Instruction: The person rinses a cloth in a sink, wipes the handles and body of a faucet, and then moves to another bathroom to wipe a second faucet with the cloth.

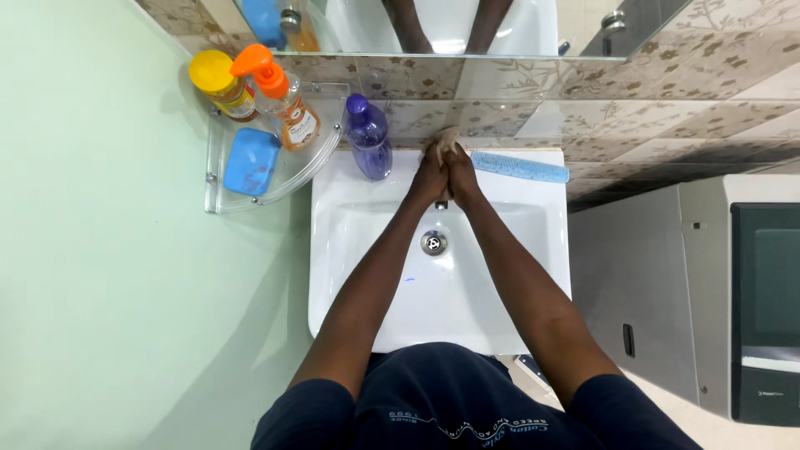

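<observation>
Reaching over the white rectangular ceramic sink (358,275), the left hand (429,179) and the right hand (462,177) are pressed together, palm against palm, at the back edge of the basin. A small beige piece of cloth or sponge (447,140) is pinched between the fingertips; what it is cannot be told. The hands are held above the round metal drain (433,242), and the basin floor around it is left open to both side walls. Just left of the hands, a purple translucent plastic bottle (368,137) is stood on the sink's back ledge; just right of them, a light blue plastic comb (518,167) is laid along the same ledge. On the clear curved corner shelf (218,187), well apart from the hands, 2 orange-capped bottles (283,104) and a blue soap bar (251,161) are kept. A grey appliance (733,292) is set near the sink's right edge.
</observation>
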